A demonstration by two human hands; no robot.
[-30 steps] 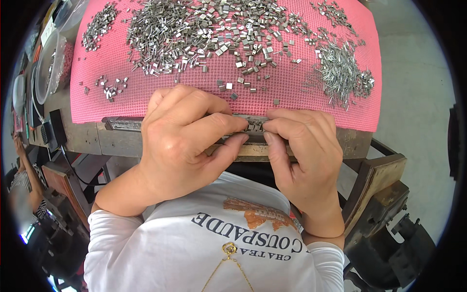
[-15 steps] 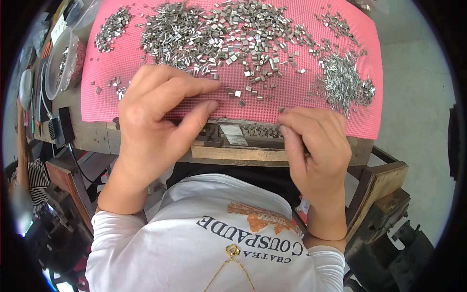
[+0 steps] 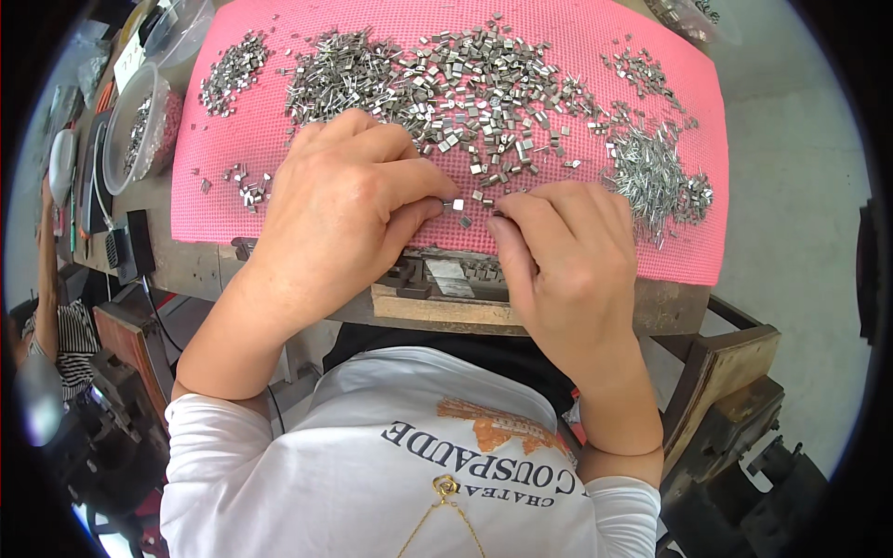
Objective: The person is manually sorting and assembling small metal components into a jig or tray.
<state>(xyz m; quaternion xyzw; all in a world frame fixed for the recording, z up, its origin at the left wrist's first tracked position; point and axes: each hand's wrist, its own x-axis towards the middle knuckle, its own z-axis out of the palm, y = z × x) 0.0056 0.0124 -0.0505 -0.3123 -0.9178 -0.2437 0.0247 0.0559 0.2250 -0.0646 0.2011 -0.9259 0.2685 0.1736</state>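
My left hand (image 3: 349,200) is over the pink mesh mat, thumb and forefinger pinched at a small metal piece (image 3: 447,205). Right beside those fingertips lies a bright, square metal piece (image 3: 459,205). My right hand (image 3: 577,256) pinches a small dark metal piece (image 3: 499,214) between thumb and forefinger, most of it covered. Between the hands, loose metal pieces (image 3: 465,222) lie on the mat. Below them at the bench edge is a dark metal fixture (image 3: 484,271) with a row of small slots or parts, partly covered by my right hand.
The pink mat (image 3: 219,209) carries a big heap of small metal blocks (image 3: 484,74), a pile of thin metal pins (image 3: 651,167) and smaller clusters. A clear plastic tub (image 3: 121,139) stands at left. A wooden strip (image 3: 446,309) runs along the front edge. Another person's arm (image 3: 45,251) shows far left.
My left thumb and forefinger, apart before, have closed at a small metal piece further right. My right hand has moved left, away from the fixture and over the mat, still pinching.
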